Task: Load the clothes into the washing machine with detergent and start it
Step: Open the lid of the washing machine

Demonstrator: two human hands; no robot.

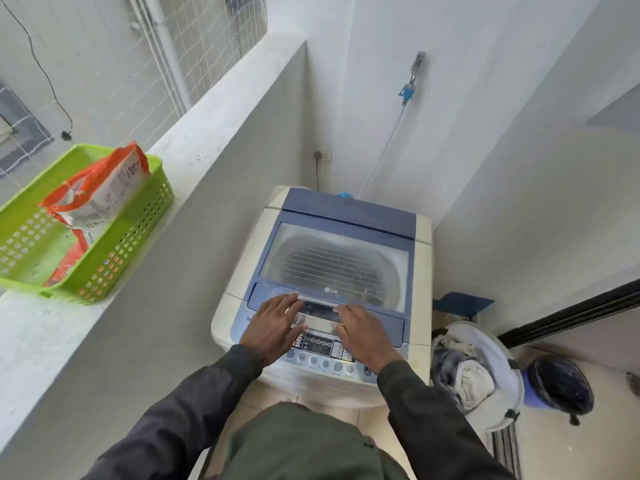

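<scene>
Both hands are laid palms down on the front edge of the closed lid (336, 258) of the washing machine (423, 244). The left hand (273, 323) and the right hand (363, 336) are held side by side, fingers straight and slightly spread, fingertips set at the silver handle strip (317, 302). The forearms are stretched forward over the control panel (322, 344). The clothes (471, 375) are heaped in a white hamper (491, 336) on the floor, just right of the machine, near the right hand. The detergent bag (100, 192) is propped in a green basket (138, 220) on the ledge (194, 133), well apart to the left.

2 hands (273, 323) (363, 336), 1 washer (346, 209), 2 bskts (114, 265) (516, 386)
</scene>
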